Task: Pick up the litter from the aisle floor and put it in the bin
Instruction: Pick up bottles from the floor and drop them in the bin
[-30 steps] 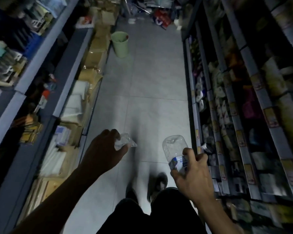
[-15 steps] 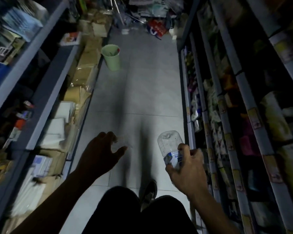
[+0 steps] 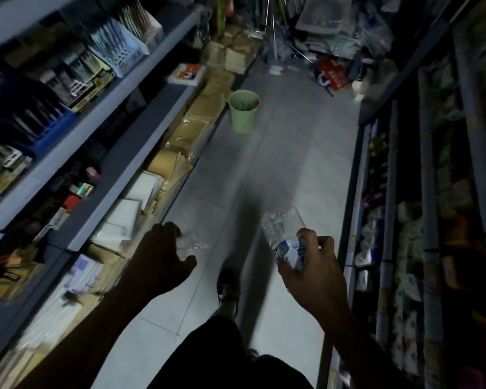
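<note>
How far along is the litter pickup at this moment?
Partly done. The green bin against the left shelving already holds some scraps. In hand: the right hand grips a clear plastic bottle; the left hand holds a crumpled clear wrapper. Left: both pieces must reach the bin, which stands farther up the aisle. A white scrap lies on the floor beyond it.

bin (image 3: 243, 112) ahead (left side), shelves (image 3: 101, 113) flanking

Dim aisle, blurred shelves (image 3: 76, 153) at edges, shadow across pale floor (image 3: 292, 164)
</note>
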A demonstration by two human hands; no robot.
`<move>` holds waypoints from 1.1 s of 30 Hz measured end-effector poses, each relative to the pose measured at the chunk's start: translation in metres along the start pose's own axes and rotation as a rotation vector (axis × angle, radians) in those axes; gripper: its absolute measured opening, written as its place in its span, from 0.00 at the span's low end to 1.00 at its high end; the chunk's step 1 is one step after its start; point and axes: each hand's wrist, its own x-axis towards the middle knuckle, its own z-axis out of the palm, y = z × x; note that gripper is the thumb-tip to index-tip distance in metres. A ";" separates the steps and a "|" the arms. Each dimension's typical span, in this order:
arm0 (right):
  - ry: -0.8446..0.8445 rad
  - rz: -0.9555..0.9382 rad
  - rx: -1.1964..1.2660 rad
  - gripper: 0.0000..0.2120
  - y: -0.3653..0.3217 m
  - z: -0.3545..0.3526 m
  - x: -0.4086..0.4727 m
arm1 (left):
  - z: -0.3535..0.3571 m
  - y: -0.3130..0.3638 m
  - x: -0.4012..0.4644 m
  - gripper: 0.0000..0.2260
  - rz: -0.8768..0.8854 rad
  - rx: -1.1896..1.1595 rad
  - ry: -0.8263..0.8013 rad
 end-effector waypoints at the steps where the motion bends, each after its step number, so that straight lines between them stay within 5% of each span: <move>1: -0.010 0.005 0.002 0.26 -0.004 0.001 0.015 | -0.003 0.000 0.017 0.26 -0.005 -0.007 -0.021; 20: 0.135 0.313 0.014 0.27 0.012 -0.015 0.201 | -0.017 0.112 0.310 0.22 0.396 -0.069 -0.147; 27: 0.093 0.411 0.077 0.29 0.055 -0.033 0.298 | -0.007 0.175 0.408 0.23 0.424 -0.034 -0.144; 33: 0.070 0.259 -0.031 0.31 0.073 -0.044 0.398 | -0.010 0.211 0.474 0.21 0.348 -0.035 -0.078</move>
